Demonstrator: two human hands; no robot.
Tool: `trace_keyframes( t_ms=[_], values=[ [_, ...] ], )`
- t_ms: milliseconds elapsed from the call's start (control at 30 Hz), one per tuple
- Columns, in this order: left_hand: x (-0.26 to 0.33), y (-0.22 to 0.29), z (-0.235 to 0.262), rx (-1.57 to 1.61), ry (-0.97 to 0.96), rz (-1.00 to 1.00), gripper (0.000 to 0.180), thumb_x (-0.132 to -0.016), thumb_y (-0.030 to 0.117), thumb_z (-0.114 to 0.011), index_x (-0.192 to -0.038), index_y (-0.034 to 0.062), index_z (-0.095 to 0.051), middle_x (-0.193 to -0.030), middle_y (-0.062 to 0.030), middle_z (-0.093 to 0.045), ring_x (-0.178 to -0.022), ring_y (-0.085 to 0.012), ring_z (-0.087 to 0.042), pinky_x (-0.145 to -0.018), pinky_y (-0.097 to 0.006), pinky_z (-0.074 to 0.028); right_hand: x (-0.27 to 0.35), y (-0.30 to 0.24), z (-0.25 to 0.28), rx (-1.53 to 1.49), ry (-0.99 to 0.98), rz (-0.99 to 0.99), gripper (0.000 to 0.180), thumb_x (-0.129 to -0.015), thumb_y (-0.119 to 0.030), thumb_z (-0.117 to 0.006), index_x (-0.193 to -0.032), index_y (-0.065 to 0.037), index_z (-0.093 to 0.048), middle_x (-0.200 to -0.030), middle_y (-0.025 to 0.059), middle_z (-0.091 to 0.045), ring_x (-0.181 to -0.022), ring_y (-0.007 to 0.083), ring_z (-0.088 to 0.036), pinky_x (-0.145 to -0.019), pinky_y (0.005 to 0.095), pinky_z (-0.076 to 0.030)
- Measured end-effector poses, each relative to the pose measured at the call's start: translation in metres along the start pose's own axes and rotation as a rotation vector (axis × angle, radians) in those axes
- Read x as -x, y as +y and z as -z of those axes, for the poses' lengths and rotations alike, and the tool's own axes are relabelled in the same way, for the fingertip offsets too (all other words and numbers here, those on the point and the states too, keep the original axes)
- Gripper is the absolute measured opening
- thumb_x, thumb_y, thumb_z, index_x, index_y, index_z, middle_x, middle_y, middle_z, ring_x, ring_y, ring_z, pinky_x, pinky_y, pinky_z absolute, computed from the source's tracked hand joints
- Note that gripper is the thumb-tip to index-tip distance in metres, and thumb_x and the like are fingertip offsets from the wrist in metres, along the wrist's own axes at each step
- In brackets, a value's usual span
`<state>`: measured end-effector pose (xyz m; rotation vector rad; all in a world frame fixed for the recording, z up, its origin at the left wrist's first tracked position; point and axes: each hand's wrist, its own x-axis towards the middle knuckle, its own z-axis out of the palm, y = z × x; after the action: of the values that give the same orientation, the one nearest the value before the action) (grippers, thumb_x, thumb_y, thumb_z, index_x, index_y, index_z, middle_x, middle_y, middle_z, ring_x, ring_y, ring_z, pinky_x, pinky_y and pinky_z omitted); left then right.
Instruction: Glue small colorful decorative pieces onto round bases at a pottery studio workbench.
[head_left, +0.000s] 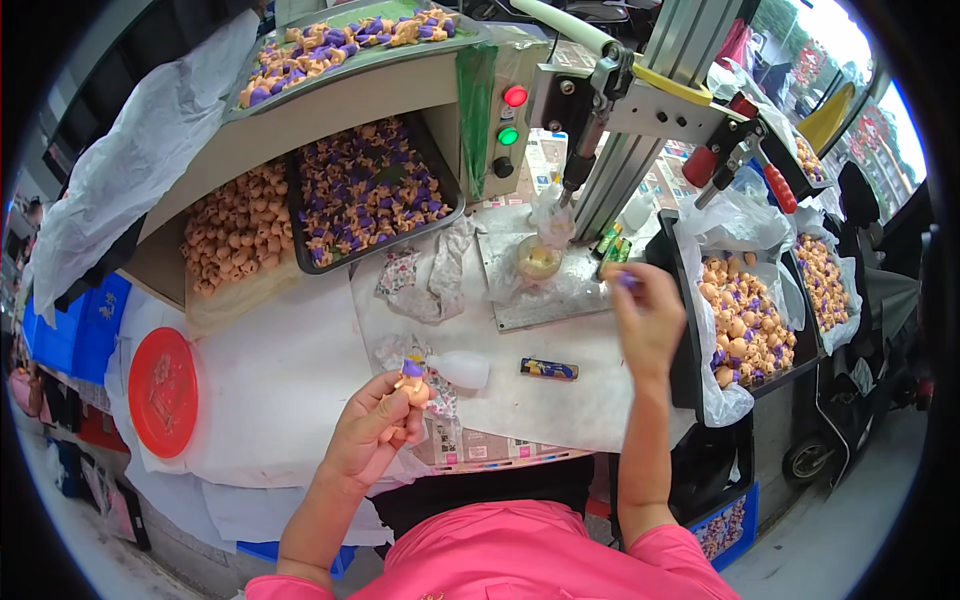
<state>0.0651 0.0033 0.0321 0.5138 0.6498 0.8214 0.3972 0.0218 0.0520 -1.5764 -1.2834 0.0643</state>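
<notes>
My left hand (pixel 378 425) pinches a small plastic doll figure (pixel 413 385), with a purple part at its top and a round skin-coloured part below. My right hand (pixel 650 315) is raised beside the press, slightly blurred. Between its fingertips shows a small purple piece (pixel 627 280), whose exact shape I cannot make out. A white squeeze bottle (pixel 462 369) lies close to my left hand, by a crumpled patterned cloth. Left of my right hand stands a small round cup (pixel 538 259) with yellowish contents, on a metal plate (pixel 510 308).
A toggle-clamp press (pixel 610 140) rises behind the plate. Trays of small parts include a dark one (pixel 455 213) under a shelf and a lined one (pixel 684 345) at right. Doll heads (pixel 240 220) are heaped at left, near a red round lid (pixel 163 393). A dark printed tube (pixel 549 369) lies on the table.
</notes>
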Motion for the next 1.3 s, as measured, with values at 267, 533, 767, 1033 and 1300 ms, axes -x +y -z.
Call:
trace_keyframes(
  t_ms=[267,533,767,1033,1300],
  values=[
    [-0.073,0.020,-0.046,-0.317,-0.028,0.036,0.029,-0.092,0.021,-0.061,-0.115,0.0042,-0.055,-0.089,-0.0022,-0.059,-0.062,-0.0080,-0.051,-0.052,-0.022,-0.040,-0.006,0.010,0.116,0.474,0.607,-0.015,0.030,-0.086,-0.007,-0.064,-0.115,-0.005,-0.059,-0.112,0.0066,-0.057,-0.096,0.0172,-0.059,-0.073,0.0273,-0.048],
    [-0.185,-0.011,-0.090,-0.568,-0.049,-0.031,0.029,-0.082,0.019,-0.073,-0.104,0.0032,-0.063,-0.080,0.0021,-0.054,-0.060,-0.0043,-0.044,-0.050,-0.021,-0.035,0.009,-0.021,0.094,0.113,0.104,0.012,0.015,-0.086,-0.005,-0.064,-0.100,-0.002,-0.065,-0.103,0.0051,-0.064,-0.090,0.0129,-0.060,-0.073,0.0242,-0.048],
    [-0.231,-0.048,-0.104,-0.856,0.014,-0.589,0.028,-0.071,0.008,-0.080,-0.094,-0.0014,-0.068,-0.086,-0.0004,-0.049,-0.070,-0.0088,-0.048,-0.062,-0.022,-0.043,0.012,-0.031,0.082,-0.020,-0.147,-0.013,0.012,-0.084,-0.002,-0.064,-0.095,0.001,-0.066,-0.094,0.0069,-0.064,-0.080,0.0124,-0.060,-0.067,0.0234,-0.048],
    [-0.217,-0.054,-0.117,-1.016,0.025,-0.633,0.028,-0.069,0.002,-0.077,-0.095,-0.0020,-0.068,-0.086,-0.0023,-0.049,-0.072,-0.0098,-0.051,-0.064,-0.023,-0.046,-0.044,-0.066,0.058,-0.077,0.073,0.412,0.015,-0.082,-0.001,-0.064,-0.096,0.001,-0.065,-0.089,0.0096,-0.066,-0.072,0.0148,-0.058,-0.065,0.0264,-0.046],
    [-0.209,-0.062,-0.128,-0.984,0.029,-0.602,0.028,-0.068,0.000,-0.077,-0.094,-0.0020,-0.068,-0.086,-0.0026,-0.049,-0.073,-0.0110,-0.053,-0.064,-0.024,-0.047,-0.170,-0.156,0.037,-0.145,0.007,0.155,0.039,-0.089,-0.022,-0.060,-0.120,0.002,-0.057,-0.100,0.0155,-0.066,-0.089,0.0221,-0.063,-0.085,0.0306,-0.047]
  ],
)
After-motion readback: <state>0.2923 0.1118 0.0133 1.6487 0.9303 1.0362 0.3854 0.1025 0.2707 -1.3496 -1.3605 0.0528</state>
